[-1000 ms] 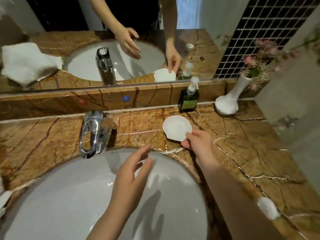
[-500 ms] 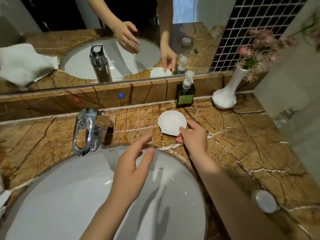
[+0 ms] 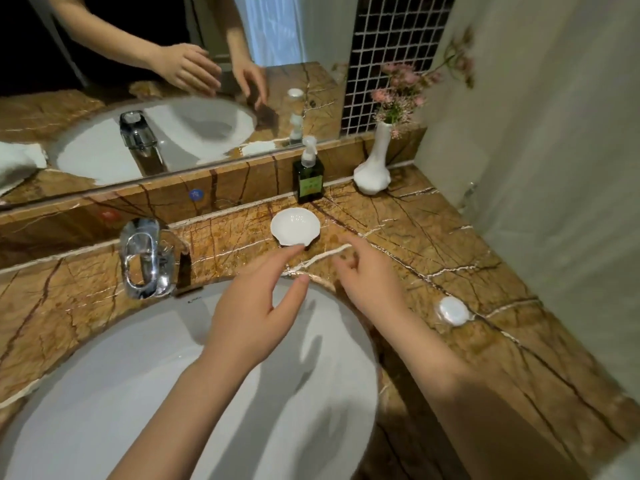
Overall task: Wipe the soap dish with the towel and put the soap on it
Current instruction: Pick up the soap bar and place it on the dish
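both hands loose over the basin edge — nothing held

left hand (image 3: 254, 306) and right hand (image 3: 372, 285) spread-fingered, empty; white shell-shaped ceramic soap dish (image 3: 295, 226) just beyond left fingertips; white oval soap bar (image 3: 453, 310) right of right hand — brown marble counter (image 3: 433, 244).

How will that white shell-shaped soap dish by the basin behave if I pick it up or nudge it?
The soap dish looks glazed and glossy, so probably rigid, breakable and slippery on the polished stone counter. It is shallow with a thin scalloped rim, so a pinch at the edge may tilt it. It sits low and wide, so it should slide, not roll.
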`<state>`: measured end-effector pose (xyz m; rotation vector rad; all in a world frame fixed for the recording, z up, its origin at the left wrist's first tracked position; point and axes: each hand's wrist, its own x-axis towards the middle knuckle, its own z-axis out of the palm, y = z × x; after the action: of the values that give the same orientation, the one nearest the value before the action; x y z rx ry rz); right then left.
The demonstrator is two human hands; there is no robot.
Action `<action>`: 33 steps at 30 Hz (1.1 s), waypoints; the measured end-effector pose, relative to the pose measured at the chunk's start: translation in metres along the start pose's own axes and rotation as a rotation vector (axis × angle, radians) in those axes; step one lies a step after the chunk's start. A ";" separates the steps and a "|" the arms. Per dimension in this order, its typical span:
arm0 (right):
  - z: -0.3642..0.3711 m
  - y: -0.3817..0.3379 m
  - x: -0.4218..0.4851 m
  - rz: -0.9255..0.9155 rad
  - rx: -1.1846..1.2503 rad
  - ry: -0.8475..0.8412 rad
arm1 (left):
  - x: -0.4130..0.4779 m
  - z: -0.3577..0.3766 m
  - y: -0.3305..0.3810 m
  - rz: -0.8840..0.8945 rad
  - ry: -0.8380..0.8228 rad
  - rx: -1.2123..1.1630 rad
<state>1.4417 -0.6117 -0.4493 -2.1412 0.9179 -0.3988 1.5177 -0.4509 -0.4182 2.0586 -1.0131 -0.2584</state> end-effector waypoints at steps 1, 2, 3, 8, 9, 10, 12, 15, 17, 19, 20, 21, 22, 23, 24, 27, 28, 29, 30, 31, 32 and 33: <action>-0.015 0.000 -0.006 -0.043 -0.056 0.038 | 0.005 0.004 0.010 0.059 -0.014 0.045; -0.031 0.001 -0.013 -0.082 -0.118 0.077 | 0.010 0.009 0.022 0.126 -0.032 0.095; -0.047 0.005 -0.018 -0.116 -0.183 0.119 | 0.014 0.015 0.034 0.191 -0.054 0.147; -0.114 0.056 -0.045 -0.118 -0.458 0.248 | 0.027 0.072 0.081 0.431 -0.166 0.334; -0.122 0.069 -0.050 -0.092 -0.486 0.244 | 0.028 0.088 0.085 0.449 -0.201 0.364; -0.128 0.082 -0.055 -0.066 -0.505 0.240 | 0.029 0.105 0.088 0.460 -0.236 0.390; -0.135 0.108 -0.064 -0.031 -0.537 0.233 | 0.030 0.138 0.092 0.478 -0.302 0.432; -0.140 0.140 -0.072 -0.002 -0.558 0.205 | 0.032 0.180 0.095 0.496 -0.389 0.476; -0.143 0.156 -0.073 0.025 -0.544 0.189 | 0.034 0.198 0.095 0.500 -0.416 0.504; -0.144 0.168 -0.073 0.047 -0.533 0.165 | 0.037 0.210 0.094 0.503 -0.419 0.534; -0.143 0.172 -0.072 0.058 -0.534 0.155 | 0.038 0.213 0.093 0.504 -0.418 0.541; -0.143 0.176 -0.071 0.073 -0.540 0.148 | 0.040 0.216 0.092 0.504 -0.424 0.544; -0.141 0.179 -0.071 0.089 -0.546 0.142 | 0.042 0.218 0.092 0.503 -0.437 0.548; -0.140 0.182 -0.071 0.105 -0.547 0.133 | 0.043 0.220 0.091 0.500 -0.454 0.554; -0.138 0.184 -0.071 0.119 -0.543 0.122 | 0.044 0.221 0.091 0.496 -0.470 0.561; -0.132 0.185 -0.075 0.131 -0.534 0.107 | 0.041 0.223 0.089 0.496 -0.483 0.564; -0.131 0.185 -0.076 0.131 -0.528 0.111 | 0.041 0.223 0.089 0.498 -0.483 0.562; -0.131 0.184 -0.077 0.135 -0.525 0.114 | 0.042 0.223 0.088 0.501 -0.483 0.559; -0.130 0.182 -0.078 0.140 -0.525 0.113 | 0.043 0.223 0.088 0.504 -0.483 0.557; -0.130 0.180 -0.078 0.143 -0.527 0.109 | 0.045 0.223 0.088 0.508 -0.481 0.552; -0.130 0.179 -0.078 0.145 -0.525 0.107 | 0.046 0.222 0.088 0.511 -0.477 0.544; -0.130 0.176 -0.077 0.144 -0.518 0.109 | 0.047 0.220 0.088 0.512 -0.472 0.527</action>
<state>1.2333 -0.7039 -0.4943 -2.5098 1.3439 -0.2202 1.3904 -0.6438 -0.4889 2.1359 -2.0329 -0.2266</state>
